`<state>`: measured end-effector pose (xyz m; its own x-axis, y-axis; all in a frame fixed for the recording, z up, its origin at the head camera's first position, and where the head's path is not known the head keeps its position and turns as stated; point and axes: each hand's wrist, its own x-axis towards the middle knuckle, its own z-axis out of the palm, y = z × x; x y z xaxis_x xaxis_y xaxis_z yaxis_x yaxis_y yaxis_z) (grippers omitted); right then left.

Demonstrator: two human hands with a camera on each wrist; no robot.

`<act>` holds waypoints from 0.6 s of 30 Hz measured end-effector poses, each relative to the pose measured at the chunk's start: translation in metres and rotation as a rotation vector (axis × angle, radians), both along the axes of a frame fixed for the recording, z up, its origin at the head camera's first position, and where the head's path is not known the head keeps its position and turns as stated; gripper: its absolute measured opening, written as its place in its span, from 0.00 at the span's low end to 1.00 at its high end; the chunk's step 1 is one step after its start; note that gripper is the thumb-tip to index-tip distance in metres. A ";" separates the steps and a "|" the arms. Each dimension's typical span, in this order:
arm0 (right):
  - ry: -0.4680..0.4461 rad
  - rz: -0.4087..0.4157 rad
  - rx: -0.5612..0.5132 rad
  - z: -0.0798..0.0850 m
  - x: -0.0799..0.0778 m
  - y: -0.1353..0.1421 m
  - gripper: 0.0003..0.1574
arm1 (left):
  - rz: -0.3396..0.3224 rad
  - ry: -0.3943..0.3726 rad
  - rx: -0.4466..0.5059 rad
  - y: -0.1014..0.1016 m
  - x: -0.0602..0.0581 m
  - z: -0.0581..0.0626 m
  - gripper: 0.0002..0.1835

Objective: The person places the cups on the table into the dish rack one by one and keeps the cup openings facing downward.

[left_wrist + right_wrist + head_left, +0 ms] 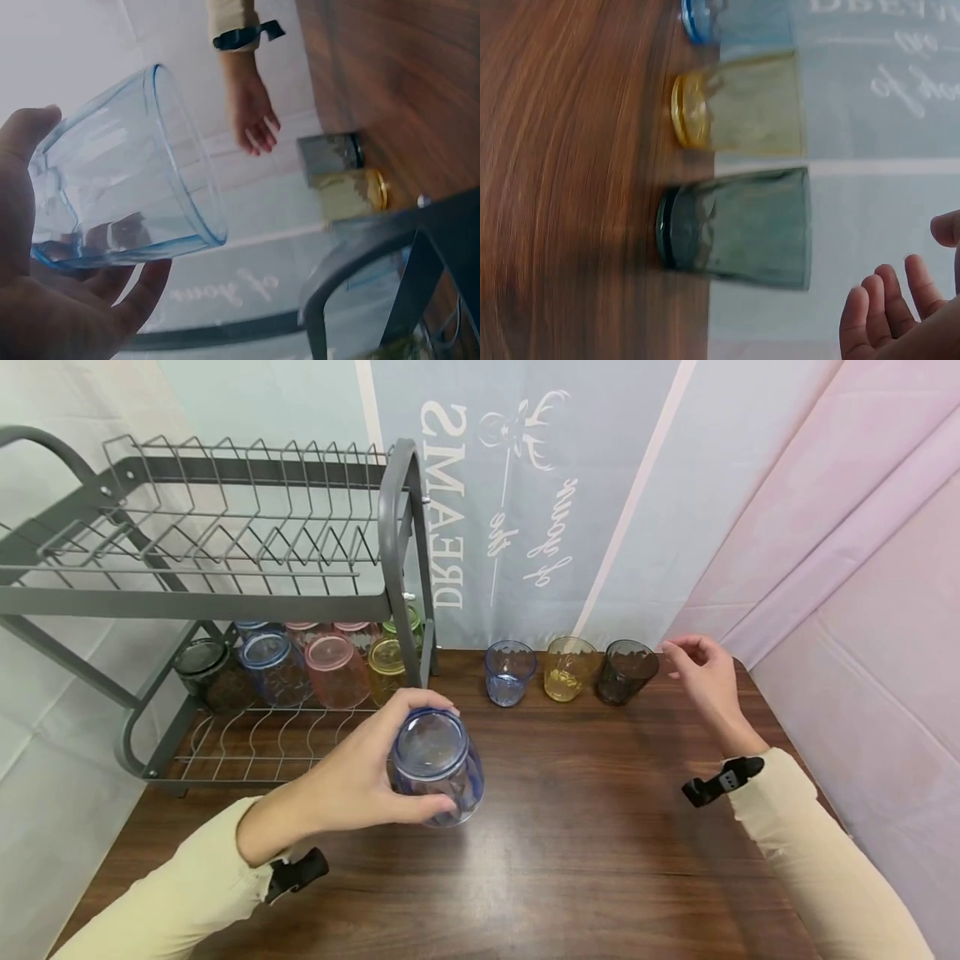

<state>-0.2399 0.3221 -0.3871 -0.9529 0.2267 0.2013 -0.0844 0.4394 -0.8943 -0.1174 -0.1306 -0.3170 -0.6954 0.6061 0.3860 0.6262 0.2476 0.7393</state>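
My left hand [367, 768] grips a clear blue glass [435, 760] between thumb and fingers, over the table in front of the rack. Its thick base faces up toward the head camera, and its open rim points down and away. The left wrist view shows the same blue glass [127, 172] with nothing inside. My right hand [703, 681] is held just right of a dark grey glass [627, 672], fingers loosely bent and holding nothing. In the right wrist view a gap shows between the fingers [892, 307] and that dark glass [742, 229].
Left of the dark glass stand an upright yellow glass [568, 670] and a blue glass [510, 673], in a row along the wall. A grey two-tier dish rack [390, 527] fills the left side. Several upside-down coloured glasses, including a pink one [335, 672], sit on its lower shelf.
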 end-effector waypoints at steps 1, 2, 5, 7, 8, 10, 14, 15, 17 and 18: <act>-0.003 -0.011 0.005 -0.001 -0.002 0.003 0.17 | 0.005 0.004 -0.015 -0.003 0.000 0.001 0.44; -0.011 -0.015 0.016 -0.002 -0.003 0.005 0.17 | 0.008 0.008 -0.027 -0.007 0.001 0.002 0.44; -0.059 -0.009 0.057 -0.005 -0.006 0.012 0.20 | 0.017 0.005 -0.042 -0.016 0.004 0.006 0.44; -0.107 0.004 0.083 -0.008 -0.008 0.016 0.26 | 0.019 -0.012 -0.034 -0.022 0.006 0.009 0.44; -0.135 0.013 0.095 -0.010 -0.009 0.017 0.30 | 0.021 -0.020 -0.029 -0.025 0.007 0.011 0.44; -0.190 0.033 0.106 -0.014 -0.011 0.019 0.38 | 0.032 -0.022 -0.030 -0.031 0.008 0.013 0.44; -0.276 0.092 0.108 -0.020 -0.015 0.021 0.50 | 0.076 0.007 -0.063 -0.043 0.010 0.015 0.45; -0.295 0.105 0.103 -0.021 -0.015 0.021 0.52 | 0.089 0.016 -0.072 -0.046 0.010 0.016 0.45; -0.324 0.126 0.080 -0.022 -0.016 0.022 0.54 | 0.106 0.030 -0.086 -0.051 0.010 0.016 0.45; -0.341 0.134 0.062 -0.023 -0.017 0.022 0.54 | 0.112 0.036 -0.090 -0.054 0.009 0.016 0.46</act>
<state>-0.2565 0.3439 -0.4099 -0.9880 0.0928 -0.1233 0.1533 0.4986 -0.8532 -0.1080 -0.1844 -0.3015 -0.7470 0.5590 0.3598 0.6169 0.3811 0.6886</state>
